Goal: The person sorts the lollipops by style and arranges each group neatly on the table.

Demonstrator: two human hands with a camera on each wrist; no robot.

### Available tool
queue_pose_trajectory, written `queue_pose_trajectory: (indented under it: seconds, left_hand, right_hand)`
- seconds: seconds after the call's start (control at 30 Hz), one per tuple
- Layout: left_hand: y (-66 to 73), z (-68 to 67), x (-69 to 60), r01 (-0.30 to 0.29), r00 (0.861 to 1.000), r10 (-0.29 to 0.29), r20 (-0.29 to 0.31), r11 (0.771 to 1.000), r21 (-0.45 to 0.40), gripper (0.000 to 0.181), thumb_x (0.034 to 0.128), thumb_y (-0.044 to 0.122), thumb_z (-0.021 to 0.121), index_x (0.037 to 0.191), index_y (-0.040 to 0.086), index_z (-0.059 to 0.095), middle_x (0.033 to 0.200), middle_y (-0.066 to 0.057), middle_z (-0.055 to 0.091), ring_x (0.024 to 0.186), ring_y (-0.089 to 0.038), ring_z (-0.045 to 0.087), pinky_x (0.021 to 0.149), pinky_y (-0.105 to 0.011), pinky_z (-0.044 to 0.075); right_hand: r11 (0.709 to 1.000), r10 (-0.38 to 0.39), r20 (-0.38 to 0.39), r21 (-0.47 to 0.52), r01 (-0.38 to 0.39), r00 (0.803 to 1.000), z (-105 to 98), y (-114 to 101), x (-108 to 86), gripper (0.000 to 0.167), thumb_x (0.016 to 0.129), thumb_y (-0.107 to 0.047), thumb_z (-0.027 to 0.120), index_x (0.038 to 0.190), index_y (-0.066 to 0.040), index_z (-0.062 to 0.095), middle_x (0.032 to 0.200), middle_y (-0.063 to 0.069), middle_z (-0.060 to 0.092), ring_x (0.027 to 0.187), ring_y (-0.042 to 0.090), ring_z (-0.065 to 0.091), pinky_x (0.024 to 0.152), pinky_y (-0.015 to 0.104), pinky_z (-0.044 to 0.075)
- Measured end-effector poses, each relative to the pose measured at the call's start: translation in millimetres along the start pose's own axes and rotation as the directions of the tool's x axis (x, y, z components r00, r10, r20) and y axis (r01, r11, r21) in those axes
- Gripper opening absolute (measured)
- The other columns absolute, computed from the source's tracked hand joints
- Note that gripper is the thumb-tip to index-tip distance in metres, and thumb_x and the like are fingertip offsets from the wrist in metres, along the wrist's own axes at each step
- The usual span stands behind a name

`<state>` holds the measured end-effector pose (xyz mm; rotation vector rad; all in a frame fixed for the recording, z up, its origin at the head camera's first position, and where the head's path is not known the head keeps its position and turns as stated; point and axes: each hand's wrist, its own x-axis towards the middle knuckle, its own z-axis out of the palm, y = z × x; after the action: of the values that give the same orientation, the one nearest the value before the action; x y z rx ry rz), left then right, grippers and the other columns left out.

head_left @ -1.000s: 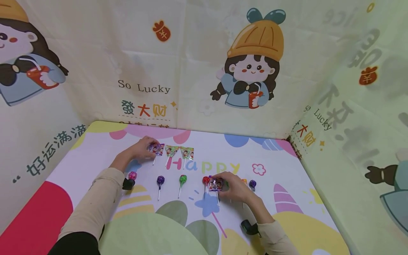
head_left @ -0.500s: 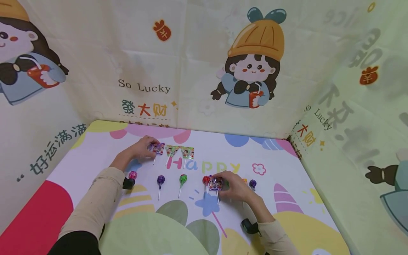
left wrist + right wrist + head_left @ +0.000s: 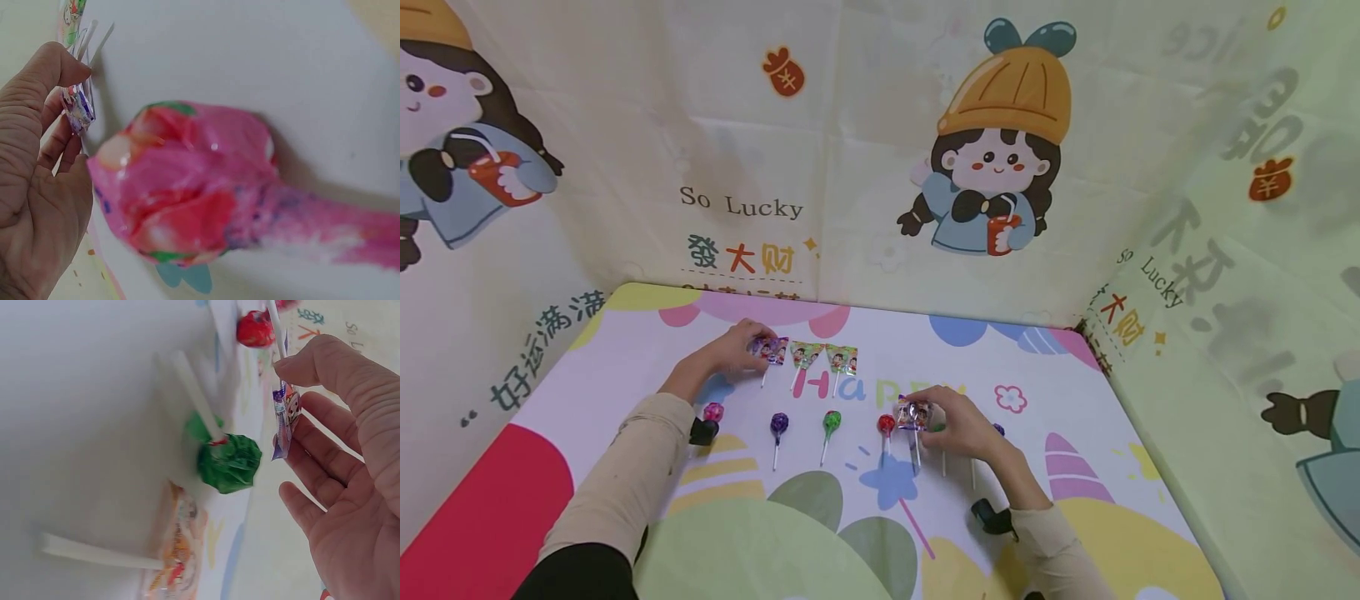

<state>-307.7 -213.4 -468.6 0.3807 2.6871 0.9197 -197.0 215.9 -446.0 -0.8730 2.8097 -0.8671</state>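
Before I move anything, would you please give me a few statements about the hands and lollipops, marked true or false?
1. The right hand holds a flat-wrapped purple lollipop. True.
2. The left hand grips the pink lollipop. False: that one lies on the table; the hand is at the left end of the far row of flat-wrapped lollipops.
3. In the head view, a green lollipop lies between a round purple lollipop and the red lollipop. True.
4. Five flat-wrapped lollipops show in the far row. False: three show there.
5. The red lollipop lies to the left of the right hand. True.
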Motion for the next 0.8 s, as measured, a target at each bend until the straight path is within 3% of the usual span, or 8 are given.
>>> queue_pose_trajectory:
  seconds: [0.3,0.53,0.8]
  left_hand:
    - [0.3,-0.7,-1.8,-0.005,1.000,0.005,0.000,1.000,0.007,0.062,0.0905,0.019,0.076,0.144,0.003,0.049,0.149,-0.027,0.034,0.137,-0.046,0.035,0.118,-0.065,0.025]
    - [2.2,-2.1,-3.1,-0.037,0.999,0.037,-0.006,0.999,0.024,0.060,0.0884,0.017,0.076,0.141,0.001,0.051,0.145,-0.028,0.038,0.136,-0.047,0.037,0.118,-0.064,0.025]
    - [1.7,-1.0,-1.9,-0.013,1.000,0.014,-0.001,1.000,0.015,0.059,0.0899,0.017,0.074,0.143,0.004,0.051,0.147,-0.025,0.036,0.138,-0.046,0.035,0.119,-0.063,0.024]
  right_hand:
    - [0.999,-0.041,-0.023,0.014,0.041,0.999,-8,-1,10.0,0.057,0.081,-0.005,0.081,0.135,-0.011,0.065,0.131,0.007,0.066,0.120,0.028,0.060,0.105,0.053,0.047]
    - [0.999,-0.018,-0.020,0.029,0.019,1.000,-9,-4,21.0,0.058,0.081,-0.006,0.080,0.136,-0.013,0.064,0.133,0.006,0.065,0.123,0.028,0.059,0.106,0.052,0.048]
    - [0.997,0.011,-0.013,0.072,-0.010,1.000,-6,-6,34.3,0.059,0.082,-0.005,0.079,0.137,-0.013,0.063,0.136,0.007,0.063,0.126,0.029,0.057,0.107,0.054,0.047]
